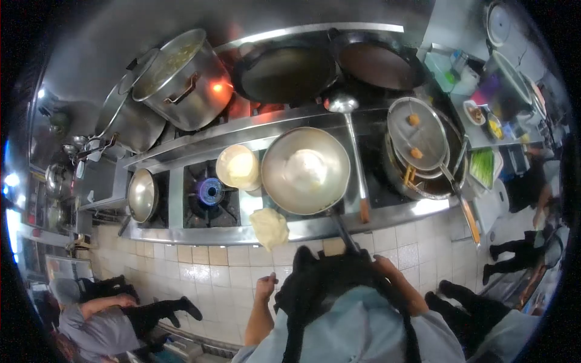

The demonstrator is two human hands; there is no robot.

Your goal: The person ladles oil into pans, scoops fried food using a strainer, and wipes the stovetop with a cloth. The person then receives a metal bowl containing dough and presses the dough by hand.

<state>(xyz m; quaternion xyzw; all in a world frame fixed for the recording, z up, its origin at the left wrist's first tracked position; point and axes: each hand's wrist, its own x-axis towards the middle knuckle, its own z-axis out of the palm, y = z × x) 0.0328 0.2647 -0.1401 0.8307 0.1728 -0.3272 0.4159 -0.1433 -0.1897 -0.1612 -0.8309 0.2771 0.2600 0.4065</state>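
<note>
My left hand (266, 286) hangs in front of my body over the tiled floor, fingers curled in, with nothing visible in it. My right hand (384, 265) is low beside my dark apron, its fingers partly hidden, just right of the wok handle's end. A bright steel wok (280, 177) sits on the stove, its black handle (344, 233) pointing toward me. Left of it stands a cream-coloured tub (238, 167). A crumpled pale cloth (270, 228) drapes over the stove's front edge. A long ladle (353, 136) with a wooden handle end lies right of the wok.
A blue flame burns on a burner (210, 192); a small pan (143, 196) stands left of it. Farther right, a strainer (416, 130) with fried pieces rests over a pot. Large stockpots (200, 91) and dark woks (283, 77) line the back. Other people stand left and right.
</note>
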